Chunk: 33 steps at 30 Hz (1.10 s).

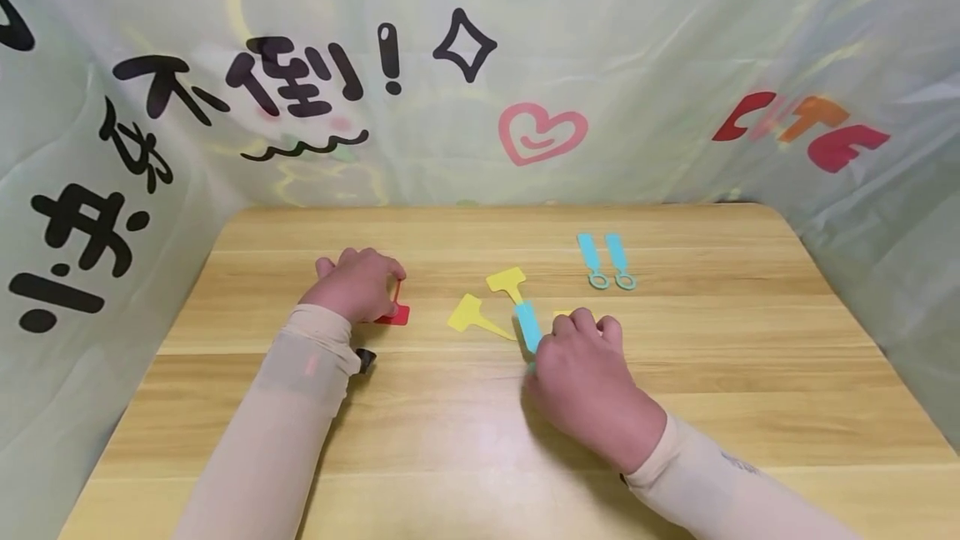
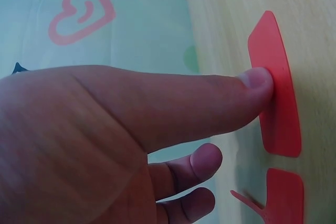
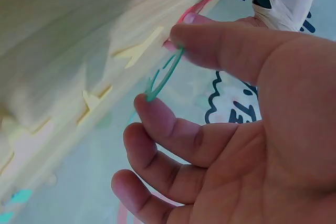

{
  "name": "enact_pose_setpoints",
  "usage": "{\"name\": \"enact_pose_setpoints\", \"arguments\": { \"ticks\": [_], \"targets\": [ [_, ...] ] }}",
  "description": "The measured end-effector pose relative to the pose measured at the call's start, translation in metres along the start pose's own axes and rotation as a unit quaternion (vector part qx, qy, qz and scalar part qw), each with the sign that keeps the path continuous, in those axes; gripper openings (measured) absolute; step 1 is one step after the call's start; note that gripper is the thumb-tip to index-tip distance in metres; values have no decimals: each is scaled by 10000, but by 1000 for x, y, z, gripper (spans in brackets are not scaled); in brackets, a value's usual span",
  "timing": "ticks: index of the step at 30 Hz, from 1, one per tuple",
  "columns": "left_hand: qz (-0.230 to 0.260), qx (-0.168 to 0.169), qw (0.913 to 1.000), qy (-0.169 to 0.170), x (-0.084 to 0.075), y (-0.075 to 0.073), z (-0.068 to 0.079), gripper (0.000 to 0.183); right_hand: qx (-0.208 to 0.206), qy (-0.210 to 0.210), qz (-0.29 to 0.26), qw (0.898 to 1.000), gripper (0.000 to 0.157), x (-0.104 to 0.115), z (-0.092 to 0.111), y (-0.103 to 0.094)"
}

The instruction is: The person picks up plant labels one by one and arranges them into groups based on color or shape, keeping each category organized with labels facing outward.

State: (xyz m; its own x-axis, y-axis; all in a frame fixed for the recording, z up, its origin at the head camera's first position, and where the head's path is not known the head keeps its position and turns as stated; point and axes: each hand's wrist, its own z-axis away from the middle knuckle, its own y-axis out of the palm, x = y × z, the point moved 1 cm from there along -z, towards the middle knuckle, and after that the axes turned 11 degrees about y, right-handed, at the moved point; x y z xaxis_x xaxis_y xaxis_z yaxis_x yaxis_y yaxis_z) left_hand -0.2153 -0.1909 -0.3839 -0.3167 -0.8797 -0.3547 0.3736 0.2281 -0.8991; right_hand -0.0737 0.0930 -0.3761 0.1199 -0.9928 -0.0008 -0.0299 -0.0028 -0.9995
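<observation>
In the head view my left hand (image 1: 356, 286) bends over a red T-shaped plant label (image 1: 397, 317) on the left part of the table. Its thumb presses the label's broad head (image 2: 278, 87) in the left wrist view, with the index finger at the thin stem in the head view. Part of a second red label (image 2: 286, 198) lies just beside it. My right hand (image 1: 588, 382) pinches the ring (image 3: 165, 77) of a blue tag (image 1: 528, 325) between thumb and index finger. The tag's flat end points away, close by two yellow T-shaped labels (image 1: 468, 312).
Two more blue ring-ended tags (image 1: 590, 255) lie side by side further back on the wooden table (image 1: 712, 290). Another yellow piece (image 1: 562, 313) shows partly behind my right hand. A printed cloth (image 1: 637, 90) hangs along the table's far edge.
</observation>
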Motion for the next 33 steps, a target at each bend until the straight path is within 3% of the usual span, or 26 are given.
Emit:
{"name": "enact_pose_setpoints", "arguments": {
  "ticks": [4, 9, 18, 24, 28, 33],
  "targets": [
    [35, 5, 10000, 62, 3, 0, 3, 52, -99, 62, 154, 9998, 33, -9, 0, -4],
    [25, 25, 10000, 26, 9, 0, 8, 53, -145, 349, -155, 9992, 32, -38, -16, -8],
    [84, 5, 9999, 134, 3, 1, 1, 52, 659, 1561, -712, 9830, 34, -142, -56, -7],
    [167, -52, 9998, 87, 1, 2, 0, 51, 1168, 1932, -861, 9704, 38, -197, -78, 18],
    [166, -40, 9998, 68, 0, 2, 1, 51, 1365, 2072, -955, 9640, 34, -213, -83, 31],
    [51, -78, 9999, 114, 0, 2, 1, 51, 1265, 2041, -988, 9657, 36, -212, -87, 30]
  ]
}}
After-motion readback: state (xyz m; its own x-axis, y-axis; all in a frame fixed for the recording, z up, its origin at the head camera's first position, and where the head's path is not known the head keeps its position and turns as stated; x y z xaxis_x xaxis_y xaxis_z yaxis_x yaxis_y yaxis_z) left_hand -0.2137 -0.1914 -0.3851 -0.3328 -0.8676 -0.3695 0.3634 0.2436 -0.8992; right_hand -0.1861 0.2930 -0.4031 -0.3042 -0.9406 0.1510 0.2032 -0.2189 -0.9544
